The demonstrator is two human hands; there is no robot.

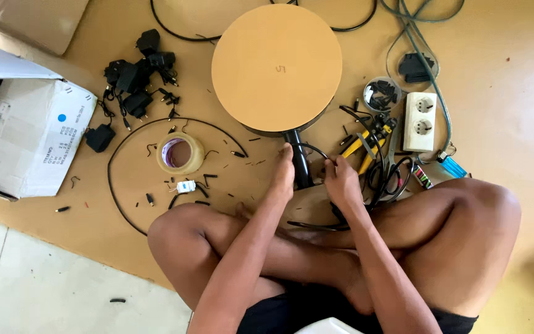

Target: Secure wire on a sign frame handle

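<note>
Sitting cross-legged on the floor, the person closed the left hand [283, 168] around the black tube [299, 162] below the round disc [277, 67], while the right hand [340, 179] pinched a black cable [314, 149] just right of it.

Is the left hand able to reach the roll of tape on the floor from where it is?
Probably yes: the left hand rests at the black post, and only small scraps lie between it and the tape roll.
</note>
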